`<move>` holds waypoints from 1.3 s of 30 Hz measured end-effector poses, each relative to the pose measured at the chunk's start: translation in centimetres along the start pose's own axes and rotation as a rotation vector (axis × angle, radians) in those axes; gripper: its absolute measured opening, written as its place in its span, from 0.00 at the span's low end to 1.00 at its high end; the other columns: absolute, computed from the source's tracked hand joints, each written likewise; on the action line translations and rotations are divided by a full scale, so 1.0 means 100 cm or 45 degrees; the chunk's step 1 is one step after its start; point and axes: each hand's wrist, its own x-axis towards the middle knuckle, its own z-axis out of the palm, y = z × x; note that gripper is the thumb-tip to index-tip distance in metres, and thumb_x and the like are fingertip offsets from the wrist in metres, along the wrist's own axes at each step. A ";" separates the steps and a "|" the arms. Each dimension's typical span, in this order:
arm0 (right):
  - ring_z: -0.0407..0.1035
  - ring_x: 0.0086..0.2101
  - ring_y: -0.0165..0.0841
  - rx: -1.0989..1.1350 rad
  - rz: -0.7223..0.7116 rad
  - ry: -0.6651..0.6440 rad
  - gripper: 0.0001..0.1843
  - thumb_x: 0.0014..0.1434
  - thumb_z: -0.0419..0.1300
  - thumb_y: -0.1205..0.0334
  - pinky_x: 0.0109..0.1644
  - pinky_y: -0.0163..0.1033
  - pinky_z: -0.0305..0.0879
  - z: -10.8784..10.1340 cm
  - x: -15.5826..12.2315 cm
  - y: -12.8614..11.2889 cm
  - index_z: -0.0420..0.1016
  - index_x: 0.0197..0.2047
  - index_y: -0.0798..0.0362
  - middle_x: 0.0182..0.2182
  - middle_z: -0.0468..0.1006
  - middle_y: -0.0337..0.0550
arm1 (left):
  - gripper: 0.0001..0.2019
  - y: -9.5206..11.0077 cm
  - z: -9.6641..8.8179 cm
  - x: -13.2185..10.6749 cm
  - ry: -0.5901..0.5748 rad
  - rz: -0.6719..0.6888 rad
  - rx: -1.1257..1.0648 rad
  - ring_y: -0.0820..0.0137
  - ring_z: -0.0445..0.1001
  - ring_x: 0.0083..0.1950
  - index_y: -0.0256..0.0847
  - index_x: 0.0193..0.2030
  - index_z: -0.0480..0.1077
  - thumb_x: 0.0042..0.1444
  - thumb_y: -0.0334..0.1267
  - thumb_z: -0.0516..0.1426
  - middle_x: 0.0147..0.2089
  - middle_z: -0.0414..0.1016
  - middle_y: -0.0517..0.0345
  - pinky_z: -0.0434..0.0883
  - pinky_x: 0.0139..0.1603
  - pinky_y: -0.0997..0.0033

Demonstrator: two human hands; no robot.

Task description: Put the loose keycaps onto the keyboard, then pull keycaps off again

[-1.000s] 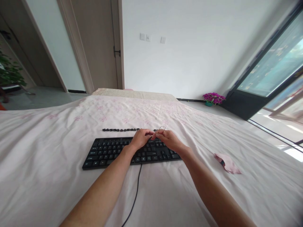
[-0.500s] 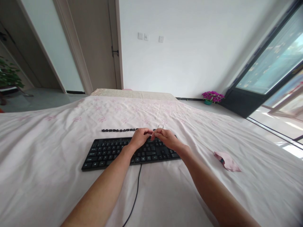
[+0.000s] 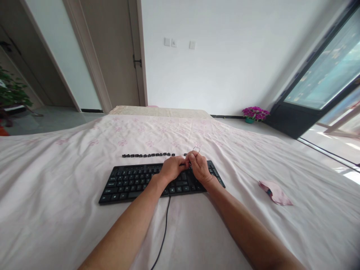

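A black keyboard (image 3: 128,182) lies flat on the bed, and both hands are over its right part. My right hand (image 3: 199,167) is closed on a thin wire keycap puller (image 3: 196,149), whose wire loop sticks up past the fingers. Beside it, my left hand (image 3: 173,167) is closed at the keyboard's top edge, fingertips against the right hand's fingers; what they pinch, if anything, is hidden. Just behind the keyboard runs a row of small black keycaps (image 3: 149,155), with one more keycap (image 3: 185,154) close to my right hand.
A pale sheet (image 3: 70,180) with pink flowers covers the bed. To the right lies a folded pink cloth (image 3: 275,192). The keyboard's black cable (image 3: 164,232) runs toward me. Beyond the bed stands a pot of purple flowers (image 3: 255,113).
My right hand has turned more upright and moved in against my left hand. The left hand has shifted slightly right. The keycaps at the row's right end are now uncovered.
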 end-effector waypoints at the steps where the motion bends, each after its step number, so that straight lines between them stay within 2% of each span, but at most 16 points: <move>1: 0.66 0.24 0.31 -0.018 -0.011 0.026 0.24 0.66 0.42 0.45 0.35 0.38 0.64 0.000 -0.001 0.000 0.65 0.27 0.49 0.19 0.69 0.37 | 0.08 0.001 0.001 0.000 0.011 0.015 0.023 0.68 0.74 0.37 0.45 0.31 0.75 0.55 0.42 0.56 0.33 0.78 0.62 0.64 0.36 0.74; 6: 0.66 0.25 0.32 -0.084 -0.066 0.086 0.24 0.66 0.42 0.46 0.37 0.38 0.64 -0.001 -0.008 -0.005 0.64 0.25 0.49 0.20 0.69 0.39 | 0.14 0.002 0.002 -0.001 0.054 0.154 0.106 0.67 0.72 0.37 0.45 0.29 0.74 0.60 0.44 0.52 0.32 0.77 0.60 0.63 0.39 0.73; 10: 0.65 0.25 0.32 -0.114 -0.019 0.184 0.26 0.66 0.40 0.46 0.37 0.38 0.64 -0.002 -0.008 -0.010 0.64 0.23 0.48 0.20 0.69 0.39 | 0.17 0.003 0.002 -0.001 0.069 0.164 0.097 0.67 0.70 0.38 0.44 0.28 0.75 0.62 0.46 0.49 0.30 0.76 0.59 0.63 0.40 0.73; 14: 0.66 0.25 0.32 -0.042 -0.029 0.206 0.25 0.66 0.42 0.46 0.37 0.38 0.64 -0.004 -0.008 -0.011 0.66 0.24 0.49 0.20 0.70 0.39 | 0.14 0.001 0.001 0.000 0.008 0.095 0.012 0.68 0.72 0.37 0.44 0.33 0.75 0.59 0.47 0.52 0.34 0.77 0.60 0.64 0.38 0.73; 19: 0.68 0.26 0.32 0.092 -0.031 0.200 0.22 0.66 0.42 0.47 0.37 0.39 0.66 -0.006 -0.009 -0.010 0.69 0.31 0.50 0.23 0.74 0.39 | 0.09 -0.007 0.001 0.002 -0.020 0.138 -0.020 0.67 0.73 0.42 0.44 0.39 0.75 0.52 0.41 0.60 0.40 0.77 0.60 0.66 0.44 0.72; 24: 0.69 0.28 0.31 0.096 -0.201 0.190 0.20 0.67 0.45 0.51 0.39 0.38 0.66 -0.004 -0.011 -0.005 0.70 0.31 0.51 0.24 0.74 0.39 | 0.06 -0.006 0.001 0.002 0.007 0.082 0.045 0.66 0.74 0.40 0.42 0.35 0.75 0.49 0.40 0.62 0.37 0.77 0.59 0.67 0.42 0.71; 30: 0.70 0.33 0.33 -0.031 -0.351 0.237 0.18 0.67 0.46 0.58 0.44 0.40 0.66 -0.005 -0.014 -0.002 0.73 0.31 0.50 0.28 0.76 0.41 | 0.05 0.000 0.000 0.002 0.049 0.012 -0.153 0.68 0.76 0.38 0.42 0.35 0.76 0.49 0.34 0.61 0.36 0.79 0.61 0.68 0.42 0.72; 35: 0.70 0.37 0.34 -0.228 -0.260 0.315 0.19 0.67 0.45 0.58 0.49 0.41 0.63 -0.014 -0.006 -0.005 0.74 0.32 0.50 0.30 0.77 0.41 | 0.10 -0.006 0.002 0.003 0.176 -0.133 -0.422 0.68 0.77 0.39 0.40 0.38 0.76 0.48 0.37 0.62 0.36 0.80 0.57 0.70 0.43 0.71; 39: 0.69 0.29 0.31 -0.268 0.011 0.200 0.18 0.67 0.44 0.55 0.39 0.37 0.63 -0.023 0.004 0.000 0.74 0.40 0.50 0.25 0.75 0.37 | 0.14 -0.011 0.002 0.004 0.251 -0.225 -0.622 0.67 0.77 0.37 0.38 0.41 0.75 0.47 0.41 0.63 0.34 0.79 0.55 0.70 0.40 0.70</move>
